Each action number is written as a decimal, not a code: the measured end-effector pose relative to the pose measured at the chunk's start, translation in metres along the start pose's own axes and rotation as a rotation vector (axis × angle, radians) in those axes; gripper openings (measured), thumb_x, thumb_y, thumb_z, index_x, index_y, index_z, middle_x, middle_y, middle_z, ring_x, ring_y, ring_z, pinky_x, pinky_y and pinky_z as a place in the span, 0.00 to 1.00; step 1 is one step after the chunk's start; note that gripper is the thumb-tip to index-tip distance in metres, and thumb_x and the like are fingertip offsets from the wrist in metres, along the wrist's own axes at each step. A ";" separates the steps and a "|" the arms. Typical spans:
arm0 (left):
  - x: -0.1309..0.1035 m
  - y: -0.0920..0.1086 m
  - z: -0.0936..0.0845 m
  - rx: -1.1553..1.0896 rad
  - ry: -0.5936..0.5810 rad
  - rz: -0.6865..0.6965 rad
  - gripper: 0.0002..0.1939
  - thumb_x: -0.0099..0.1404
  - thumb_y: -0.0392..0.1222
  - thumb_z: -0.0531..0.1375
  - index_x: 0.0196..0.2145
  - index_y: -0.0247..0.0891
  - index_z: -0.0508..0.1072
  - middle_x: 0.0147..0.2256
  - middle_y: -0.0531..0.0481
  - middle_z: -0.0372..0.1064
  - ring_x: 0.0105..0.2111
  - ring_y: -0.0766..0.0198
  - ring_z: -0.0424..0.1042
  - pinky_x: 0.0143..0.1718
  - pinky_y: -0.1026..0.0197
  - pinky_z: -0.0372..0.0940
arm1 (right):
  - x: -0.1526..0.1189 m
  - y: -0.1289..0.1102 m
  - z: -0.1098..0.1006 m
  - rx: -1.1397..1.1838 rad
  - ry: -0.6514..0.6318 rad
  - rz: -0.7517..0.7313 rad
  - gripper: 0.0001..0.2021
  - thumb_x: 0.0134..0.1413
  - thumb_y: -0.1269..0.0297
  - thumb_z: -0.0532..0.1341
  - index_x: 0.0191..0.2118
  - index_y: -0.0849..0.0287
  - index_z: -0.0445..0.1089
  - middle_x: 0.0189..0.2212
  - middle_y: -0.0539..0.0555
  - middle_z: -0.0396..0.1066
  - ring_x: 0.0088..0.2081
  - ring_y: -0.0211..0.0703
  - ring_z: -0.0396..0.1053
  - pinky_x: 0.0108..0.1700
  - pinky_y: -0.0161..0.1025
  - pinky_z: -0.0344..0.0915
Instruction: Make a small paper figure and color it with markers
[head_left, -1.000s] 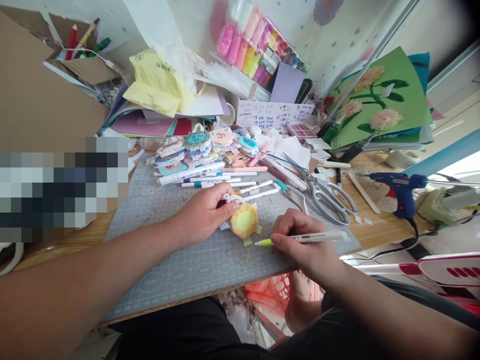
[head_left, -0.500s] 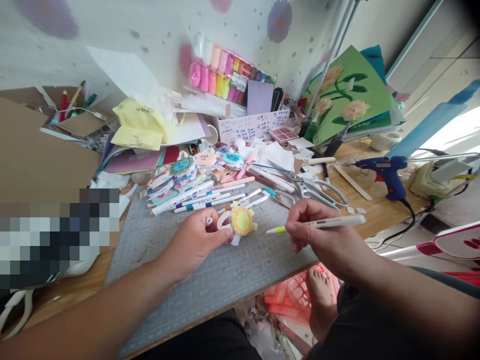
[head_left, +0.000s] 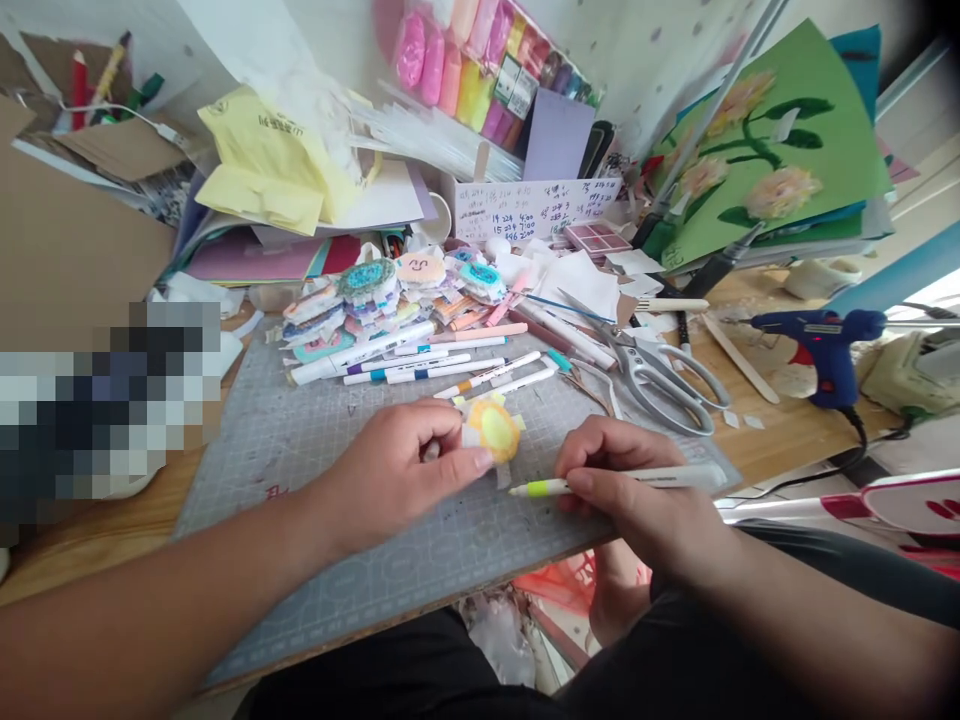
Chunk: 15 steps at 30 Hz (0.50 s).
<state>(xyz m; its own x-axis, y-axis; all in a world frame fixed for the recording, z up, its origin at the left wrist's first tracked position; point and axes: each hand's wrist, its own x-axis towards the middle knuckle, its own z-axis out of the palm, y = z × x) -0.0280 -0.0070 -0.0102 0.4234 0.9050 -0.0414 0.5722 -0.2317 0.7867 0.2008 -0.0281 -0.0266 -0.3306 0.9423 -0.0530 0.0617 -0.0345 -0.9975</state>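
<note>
Between the thumb and fingers of my left hand (head_left: 405,468) is a small round paper piece (head_left: 498,430), yellow in the middle with an orange-yellow ring and pale tabs at its edge. A small pale cylindrical end also shows among those fingers. My right hand (head_left: 626,480) grips a white marker (head_left: 675,477) with a yellow-green tip, which points left, just below and right of the paper piece, apart from it. Both hands are over the grey cutting mat (head_left: 360,590).
Several markers (head_left: 450,370) lie beyond my hands, beside stacked paper pieces (head_left: 367,285). Scissors (head_left: 667,375) rest at the right, near a blue glue gun (head_left: 825,350). Farther back are a white box (head_left: 525,212), coloured clay packs (head_left: 480,70) and green flower-decorated paper (head_left: 795,130).
The camera view has shifted, tilting the scene. My left hand has turned the paper piece slightly, and the marker tip in my right hand is closer to it and lower.
</note>
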 end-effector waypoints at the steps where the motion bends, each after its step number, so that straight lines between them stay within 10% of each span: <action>1: 0.000 -0.002 0.000 -0.014 -0.001 0.014 0.19 0.63 0.49 0.54 0.18 0.39 0.60 0.22 0.56 0.57 0.24 0.66 0.59 0.25 0.63 0.54 | -0.001 0.002 -0.001 0.018 0.002 0.002 0.04 0.49 0.69 0.63 0.25 0.58 0.69 0.19 0.48 0.69 0.22 0.35 0.62 0.23 0.32 0.56; 15: 0.000 -0.001 0.012 0.171 0.079 0.096 0.16 0.55 0.38 0.57 0.15 0.39 0.55 0.19 0.57 0.55 0.21 0.69 0.56 0.24 0.63 0.51 | -0.007 -0.009 0.007 -0.305 0.052 -0.141 0.05 0.47 0.69 0.61 0.23 0.56 0.66 0.18 0.48 0.66 0.21 0.36 0.61 0.22 0.34 0.58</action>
<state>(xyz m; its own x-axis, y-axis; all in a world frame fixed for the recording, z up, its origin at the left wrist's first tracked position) -0.0207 -0.0112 -0.0183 0.4289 0.8996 0.0824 0.6460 -0.3692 0.6681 0.1964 -0.0366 -0.0178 -0.3081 0.9466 0.0949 0.3003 0.1915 -0.9344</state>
